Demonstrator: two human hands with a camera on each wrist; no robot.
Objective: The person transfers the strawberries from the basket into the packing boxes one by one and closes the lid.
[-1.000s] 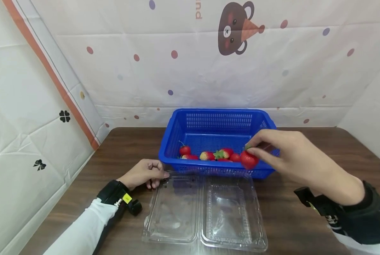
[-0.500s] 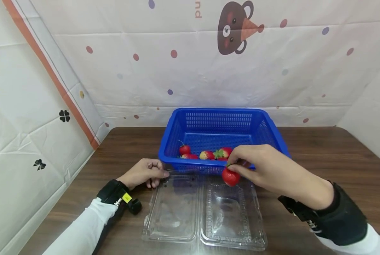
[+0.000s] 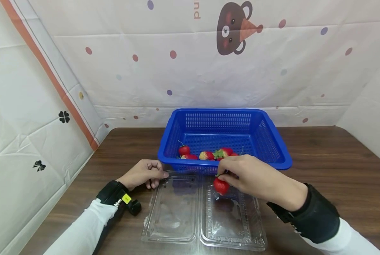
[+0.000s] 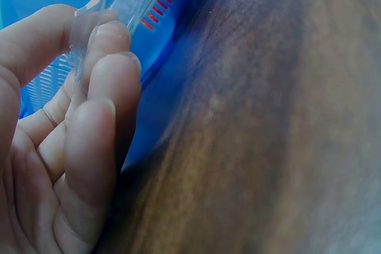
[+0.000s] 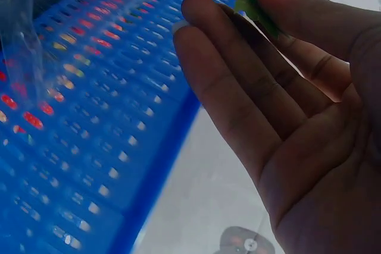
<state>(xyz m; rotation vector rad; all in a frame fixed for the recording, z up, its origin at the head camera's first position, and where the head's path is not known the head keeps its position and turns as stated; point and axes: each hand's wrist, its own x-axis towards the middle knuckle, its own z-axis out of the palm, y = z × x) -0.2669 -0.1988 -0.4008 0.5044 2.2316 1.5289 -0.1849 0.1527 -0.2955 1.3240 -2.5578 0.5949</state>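
In the head view my right hand pinches a red strawberry by its green top, above the right half of a clear plastic clamshell box. The right wrist view shows the thumb and fingertips at the strawberry's green leaves. My left hand pinches the far left corner of the opened clamshell; in the left wrist view its clear rim sits between thumb and finger. Behind the box stands a blue plastic basket with several strawberries along its near side.
The clamshell and basket are on a dark brown wooden table. A white printed cloth hangs behind and to the left. The basket's near wall is right behind the clamshell's far edge.
My right hand has carried the strawberry left and toward me, from over the basket's near rim to above the clamshell's right half. The left hand has stayed at the box corner.
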